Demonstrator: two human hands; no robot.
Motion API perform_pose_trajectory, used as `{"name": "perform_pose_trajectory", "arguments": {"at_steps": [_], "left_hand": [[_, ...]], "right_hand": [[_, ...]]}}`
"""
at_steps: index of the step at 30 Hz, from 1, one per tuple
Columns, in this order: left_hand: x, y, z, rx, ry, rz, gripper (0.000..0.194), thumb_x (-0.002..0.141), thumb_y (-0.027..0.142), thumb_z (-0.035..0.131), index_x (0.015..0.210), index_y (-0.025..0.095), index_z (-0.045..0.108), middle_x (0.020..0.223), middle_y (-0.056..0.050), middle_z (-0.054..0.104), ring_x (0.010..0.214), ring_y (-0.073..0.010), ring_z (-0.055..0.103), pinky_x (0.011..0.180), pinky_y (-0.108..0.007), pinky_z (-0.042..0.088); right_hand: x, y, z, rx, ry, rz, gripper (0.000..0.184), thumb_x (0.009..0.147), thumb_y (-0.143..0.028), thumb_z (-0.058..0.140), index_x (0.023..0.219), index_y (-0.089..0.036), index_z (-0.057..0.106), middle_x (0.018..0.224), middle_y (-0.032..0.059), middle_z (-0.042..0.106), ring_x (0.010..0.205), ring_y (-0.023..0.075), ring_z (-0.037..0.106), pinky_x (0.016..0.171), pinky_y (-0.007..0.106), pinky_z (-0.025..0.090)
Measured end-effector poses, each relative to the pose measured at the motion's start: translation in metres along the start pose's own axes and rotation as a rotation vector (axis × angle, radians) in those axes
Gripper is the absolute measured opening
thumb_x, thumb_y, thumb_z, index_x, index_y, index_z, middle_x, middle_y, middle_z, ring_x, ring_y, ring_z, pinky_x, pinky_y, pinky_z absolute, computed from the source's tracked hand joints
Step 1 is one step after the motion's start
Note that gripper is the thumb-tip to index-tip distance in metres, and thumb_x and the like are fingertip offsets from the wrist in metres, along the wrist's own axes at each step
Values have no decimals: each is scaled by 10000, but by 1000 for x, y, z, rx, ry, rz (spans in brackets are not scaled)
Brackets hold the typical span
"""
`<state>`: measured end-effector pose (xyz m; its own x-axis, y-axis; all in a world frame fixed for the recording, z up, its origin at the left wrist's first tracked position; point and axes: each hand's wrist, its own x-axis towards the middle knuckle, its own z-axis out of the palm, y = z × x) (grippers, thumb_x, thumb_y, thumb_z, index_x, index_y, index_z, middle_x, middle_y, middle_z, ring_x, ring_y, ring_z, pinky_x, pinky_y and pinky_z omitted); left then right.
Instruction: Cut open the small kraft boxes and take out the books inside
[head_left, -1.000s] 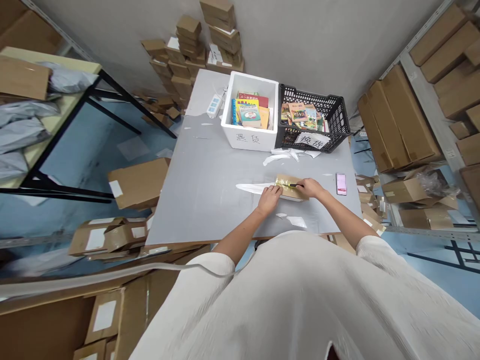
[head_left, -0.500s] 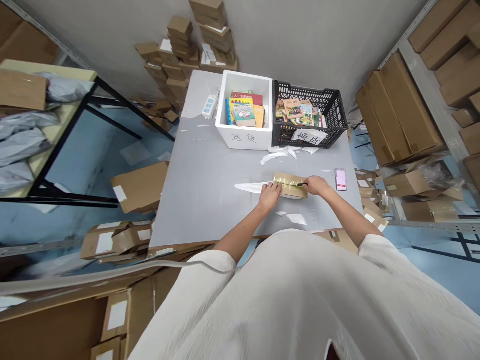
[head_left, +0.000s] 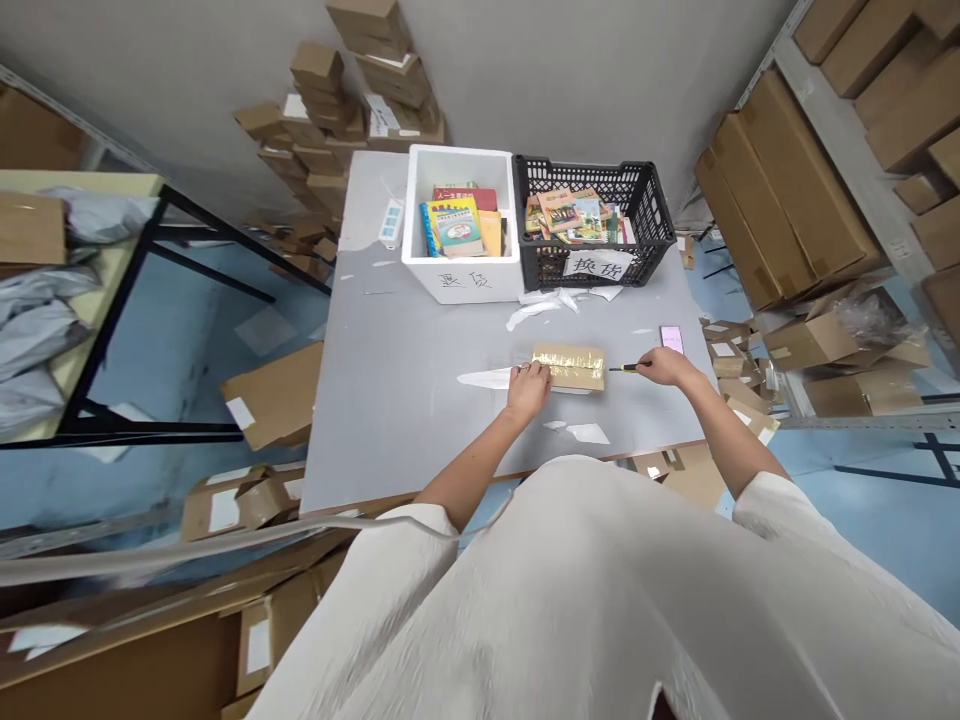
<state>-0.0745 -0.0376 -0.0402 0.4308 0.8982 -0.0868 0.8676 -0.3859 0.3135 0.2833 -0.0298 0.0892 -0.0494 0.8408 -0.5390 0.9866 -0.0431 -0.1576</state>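
A small brown cardboard box (head_left: 586,376) with shiny tape across its top lies on the grey table (head_left: 397,400). My left hand (head_left: 529,388) holds the box at its left end, fingers bent over the edge. To the right of the box, my right hand (head_left: 665,366) is closed round a utility knife (head_left: 630,367). The knife's tip points left at the box, a small gap away from it. A white paper strip (head_left: 484,380) sticks out to the left of my left hand. Just behind my right hand lies a phone (head_left: 672,338), partly covered by it.
At the table's back stand a white foam box (head_left: 469,280) and a black plastic crate (head_left: 600,268), both holding books. Paper scraps (head_left: 589,433) lie near the front edge. A power strip (head_left: 391,222) is at the back left. Cardboard boxes (head_left: 795,200) crowd both sides.
My right hand has pulled the knife away from the box to the right, near the phone. My left hand stays on the box. The whole view has shifted slightly.
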Motion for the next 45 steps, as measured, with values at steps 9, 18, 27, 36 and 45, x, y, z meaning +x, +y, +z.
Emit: {"name": "perform_pose_trajectory", "arguments": {"at_steps": [9, 18, 27, 36, 45], "left_hand": [[37, 42, 3, 15, -95, 161, 475, 962, 294, 777, 1422, 242, 669, 1484, -182, 667, 1394, -396, 606, 1174, -545, 456], [57, 44, 12, 108, -175, 167, 517, 872, 293, 902, 1349, 221, 716, 1390, -171, 720, 1284, -391, 696, 1280, -593, 390], [38, 42, 10, 94, -142, 111, 494, 914, 238, 864, 1376, 308, 706, 1421, -120, 689, 1299, -346, 688, 1311, -582, 412], [35, 40, 5, 131, -169, 110, 499, 928, 241, 861, 1402, 287, 711, 1416, -130, 689, 1263, -327, 706, 1345, -533, 372], [35, 38, 8, 94, -161, 105, 520, 917, 266, 887, 1408, 300, 719, 1439, -116, 677, 1339, -332, 656, 1323, -543, 370]], "right_hand": [[-12, 9, 27, 281, 76, 16, 417, 1083, -406, 522, 1179, -232, 889, 1030, 63, 860, 894, 235, 732, 709, 278, 465], [-10, 16, 51, 501, 60, 4, 364, 1080, -413, 643, 1328, -203, 806, 1070, 69, 860, 874, 215, 779, 747, 259, 535], [14, 18, 69, 416, 97, -190, 330, 1088, -329, 602, 1304, -210, 822, 1199, 85, 859, 963, 234, 752, 839, 287, 522], [34, 6, 50, 192, -16, -220, 350, 1088, -353, 547, 1241, -247, 843, 1082, 95, 835, 907, 245, 687, 722, 299, 408], [21, 17, 71, 572, -130, -210, 379, 1028, -462, 545, 1097, -198, 808, 758, 5, 707, 710, 184, 594, 696, 279, 439]]}}
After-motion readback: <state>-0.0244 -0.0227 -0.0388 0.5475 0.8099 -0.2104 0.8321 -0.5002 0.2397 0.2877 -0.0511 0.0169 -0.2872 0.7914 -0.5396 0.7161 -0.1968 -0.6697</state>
